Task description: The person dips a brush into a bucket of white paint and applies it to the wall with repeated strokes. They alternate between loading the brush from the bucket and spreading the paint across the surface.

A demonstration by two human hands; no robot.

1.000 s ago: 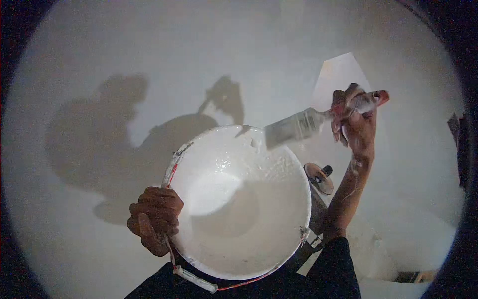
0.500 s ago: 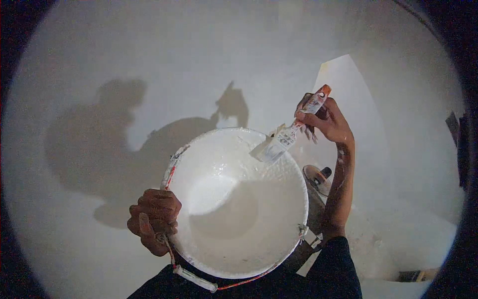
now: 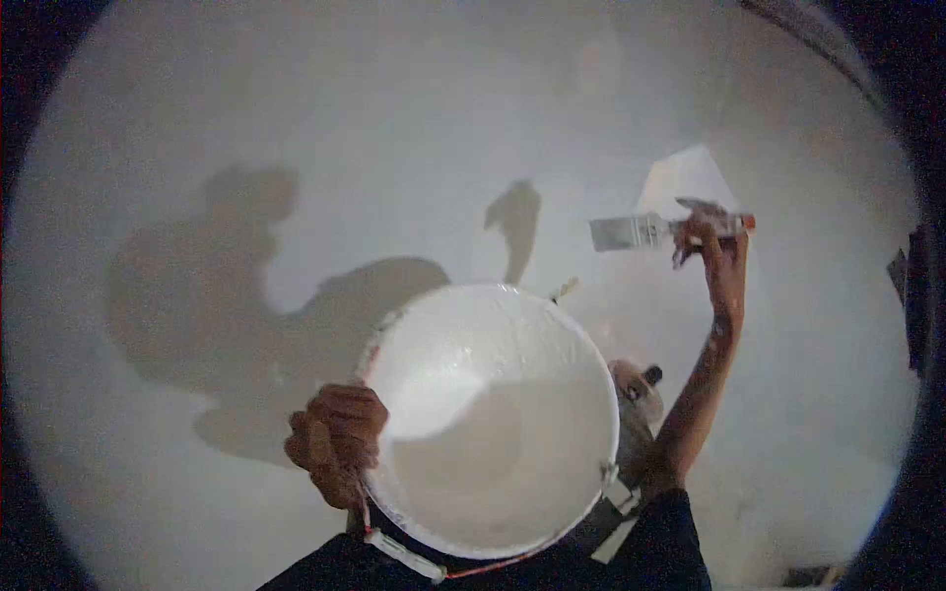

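Observation:
My left hand [image 3: 337, 443] is closed on the left rim of a white bucket [image 3: 557, 345], which is held in front of my body with its mouth toward me. Whitish paint [image 3: 473, 483] lies inside, and the inner wall is wet and smeared. The bucket's wire handle, with a white grip [image 3: 404, 557], hangs down along the near side. Up and to the right, my right hand [image 3: 714, 241] is wrapped round a flat paintbrush [image 3: 631, 233]. Its wide bristle end points left, apart from the bucket, and the orange handle tip shows on the right.
A pale wall [image 3: 414, 128] fills the background, with shadows of my body and arm on it. A round brownish object with a dark knob [image 3: 639, 386] is partly hidden behind the bucket and my forearm. Dark items [image 3: 914, 300] stand at the right edge.
The paintbrush in my right hand has left the bucket's upper right rim, moving up and right, and turned nearly level. The bucket and left hand sit slightly lower and further right in view.

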